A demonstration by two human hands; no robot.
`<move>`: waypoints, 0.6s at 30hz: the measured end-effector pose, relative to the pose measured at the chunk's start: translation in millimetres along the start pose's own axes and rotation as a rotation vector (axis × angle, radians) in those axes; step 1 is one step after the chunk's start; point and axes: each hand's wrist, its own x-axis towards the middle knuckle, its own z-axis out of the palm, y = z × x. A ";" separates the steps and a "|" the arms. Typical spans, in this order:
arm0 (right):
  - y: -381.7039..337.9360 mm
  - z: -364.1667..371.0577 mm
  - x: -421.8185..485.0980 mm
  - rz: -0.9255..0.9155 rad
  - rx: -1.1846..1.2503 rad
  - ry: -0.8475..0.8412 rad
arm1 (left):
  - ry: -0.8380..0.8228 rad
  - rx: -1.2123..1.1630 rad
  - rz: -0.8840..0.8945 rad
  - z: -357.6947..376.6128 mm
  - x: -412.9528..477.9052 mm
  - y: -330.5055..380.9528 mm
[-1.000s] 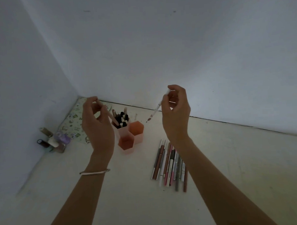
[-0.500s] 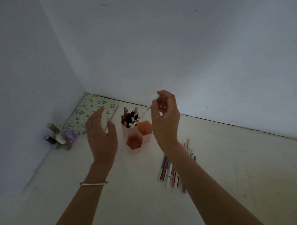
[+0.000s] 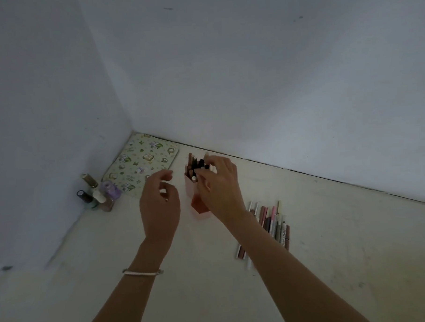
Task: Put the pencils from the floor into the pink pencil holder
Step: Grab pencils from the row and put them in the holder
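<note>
Over the pink pencil holder [image 3: 192, 187] in the corner of the room, the right hand [image 3: 220, 185] has its fingers [image 3: 202, 172] pinched together right at the tops of the pencils standing in the back compartment; whether they grip one or have just let go I cannot tell. The left hand [image 3: 160, 207] hovers just beside the holder, fingers loosely curled and empty, not touching it. The front compartment looks empty from where I stand. Near the right forearm, the remaining pencils [image 3: 270, 225] lie side by side on the floor [image 3: 344, 240], long axes roughly parallel, running away from the person toward the far wall. They look light, thin and stiff, likely slick and quick to roll, so I'd pinch one near its middle and tip it upright before lowering it in.
</note>
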 end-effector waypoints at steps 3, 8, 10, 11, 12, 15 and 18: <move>2.8 -13.6 -4.9 0.038 0.047 0.059 | -0.109 -0.008 0.095 10.1 -21.6 16.8; 30.9 -65.8 2.2 0.223 0.153 0.339 | -0.570 0.253 0.261 63.6 -77.1 32.6; 47.5 -86.6 -3.3 0.265 0.149 0.375 | -0.675 0.411 0.140 90.1 -85.8 32.6; 54.9 -95.0 -7.8 0.281 0.136 0.381 | -0.713 0.487 0.075 100.7 -86.7 31.3; 63.3 -103.8 -14.5 0.294 0.112 0.385 | -0.750 0.561 0.028 110.6 -88.5 31.6; 86.0 -122.5 -39.5 0.337 0.050 0.405 | -0.793 0.703 -0.087 130.0 -91.2 33.0; 106.4 -133.2 -65.9 0.404 0.022 0.414 | -0.778 0.757 -0.137 144.3 -92.7 34.2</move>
